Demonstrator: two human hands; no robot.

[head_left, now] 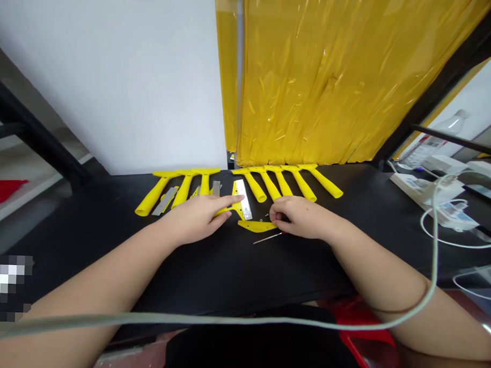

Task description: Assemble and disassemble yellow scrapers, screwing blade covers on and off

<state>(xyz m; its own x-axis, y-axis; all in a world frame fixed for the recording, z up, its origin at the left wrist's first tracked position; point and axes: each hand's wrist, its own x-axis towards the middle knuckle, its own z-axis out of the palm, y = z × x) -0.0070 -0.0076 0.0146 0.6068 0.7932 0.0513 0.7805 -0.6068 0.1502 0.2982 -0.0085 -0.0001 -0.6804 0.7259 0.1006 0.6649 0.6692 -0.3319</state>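
My left hand (pixel 194 218) is closed on a yellow scraper (pixel 237 207), its index finger pressing near the edge of the flat metal blade (pixel 244 197). Just right of it, my right hand (pixel 298 216) is curled with thumb and fingers together; what they pinch, if anything, is hidden. Its fingertips are beside a loose yellow cover strip (pixel 254 226) with small holes. Tiny metal screws or nuts (pixel 266 215) lie between the two hands. Below the strip rests a screwdriver (pixel 268 238), its thin shaft pointing left and its red end partly under my right hand.
Several yellow scraper handles (pixel 326 184) stand in a row along the back of the black table (pixel 226 280), with metal blades (pixel 165 201) among those at left. A power strip (pixel 434 198) and bottle (pixel 436 139) are at right. A pale cable (pixel 265 321) crosses in front.
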